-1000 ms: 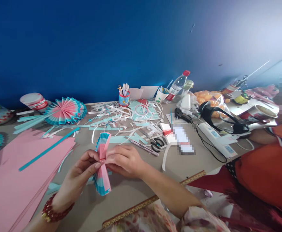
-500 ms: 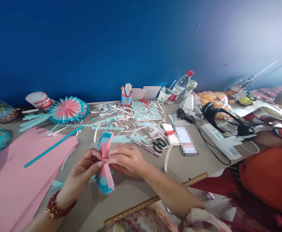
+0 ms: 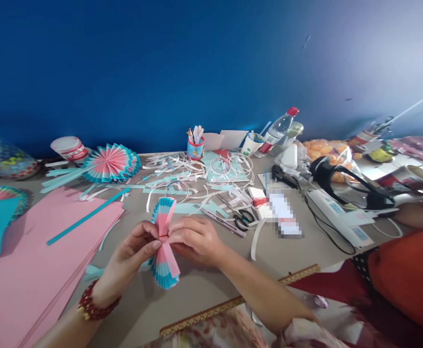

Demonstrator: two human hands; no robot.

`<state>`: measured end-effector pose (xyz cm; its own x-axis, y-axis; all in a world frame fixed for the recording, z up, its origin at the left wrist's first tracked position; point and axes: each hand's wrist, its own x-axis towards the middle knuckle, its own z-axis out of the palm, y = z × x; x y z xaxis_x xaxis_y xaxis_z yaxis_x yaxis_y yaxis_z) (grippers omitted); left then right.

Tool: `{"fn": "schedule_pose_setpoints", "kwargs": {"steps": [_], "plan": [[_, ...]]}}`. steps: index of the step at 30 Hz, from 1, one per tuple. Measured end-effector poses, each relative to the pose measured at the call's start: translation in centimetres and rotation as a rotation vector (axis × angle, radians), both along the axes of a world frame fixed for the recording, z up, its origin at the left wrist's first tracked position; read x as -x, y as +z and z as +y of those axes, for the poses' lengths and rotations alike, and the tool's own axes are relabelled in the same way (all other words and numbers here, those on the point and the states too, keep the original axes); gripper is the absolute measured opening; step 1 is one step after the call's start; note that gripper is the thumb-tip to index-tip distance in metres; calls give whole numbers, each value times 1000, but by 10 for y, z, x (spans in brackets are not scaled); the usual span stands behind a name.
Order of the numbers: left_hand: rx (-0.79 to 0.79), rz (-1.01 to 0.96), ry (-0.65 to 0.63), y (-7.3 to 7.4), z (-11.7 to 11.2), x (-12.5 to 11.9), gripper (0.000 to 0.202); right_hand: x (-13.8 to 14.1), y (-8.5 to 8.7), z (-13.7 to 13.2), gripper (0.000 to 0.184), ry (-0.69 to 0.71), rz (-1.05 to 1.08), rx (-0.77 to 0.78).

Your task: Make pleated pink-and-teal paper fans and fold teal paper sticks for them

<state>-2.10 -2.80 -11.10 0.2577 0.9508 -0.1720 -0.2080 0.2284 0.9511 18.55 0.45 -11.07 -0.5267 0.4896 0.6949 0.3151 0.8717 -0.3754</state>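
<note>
A pleated paper fan in pink, light blue and teal stands upright between my hands, pinched at the waist by a thin red tie. My left hand grips its middle from the left with thumb and fingers. From the right, my right hand closes its fingers at the same red tie; the fingertips partly hide it. Above and below the waist the pleats spread out. A finished-looking round paper rosette in the same colours lies at the back left.
Pink paper sheets cover the left side, a teal strip on top. Beyond my hands lie paper scraps, scissors and a pen. A power strip and a person's orange clothing are at right.
The view has turned slightly left, so everything sits further right. Both hands keep their hold on the fan's waist, and its lower pleats look a little more spread.
</note>
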Motion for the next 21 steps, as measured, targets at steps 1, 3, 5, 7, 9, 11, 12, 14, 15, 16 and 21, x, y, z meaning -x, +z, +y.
{"fn": "schedule_pose_setpoints", "kwargs": {"steps": [1, 3, 5, 7, 9, 11, 12, 14, 15, 16, 21], "plan": [[-9, -4, -4, 0, 0, -1, 20, 0, 1, 0, 14, 11, 28, 3], [-39, -18, -17, -1, 0, -2, 19, 0, 3, 0, 12, 31, 70, 18], [-85, -30, -24, -2, 1, -2, 18, 0, 4, 0, 10, 40, 92, 33], [-141, -41, -24, -5, 2, -2, 17, 1, 4, 0, 7, 48, 108, 45], [-172, -49, -28, -6, 3, -2, 17, 1, 3, 0, 8, 59, 119, 57], [-183, -58, -37, -7, 2, -2, 16, 1, 3, 0, 9, 68, 127, 74], [-189, -64, -40, -7, 2, -1, 16, 1, 4, 0, 10, 69, 132, 81], [-196, -73, -47, -7, 1, -1, 15, 1, 5, -1, 9, 62, 147, 88], [-199, -79, -52, -6, 1, -1, 14, 1, 5, -1, 9, 57, 156, 86], [-200, -86, -58, -5, 1, -1, 14, 1, 6, -2, 9, 52, 163, 81], [-207, -92, -72, -3, 1, -1, 16, 0, 10, -3, 9, 48, 168, 56]]}}
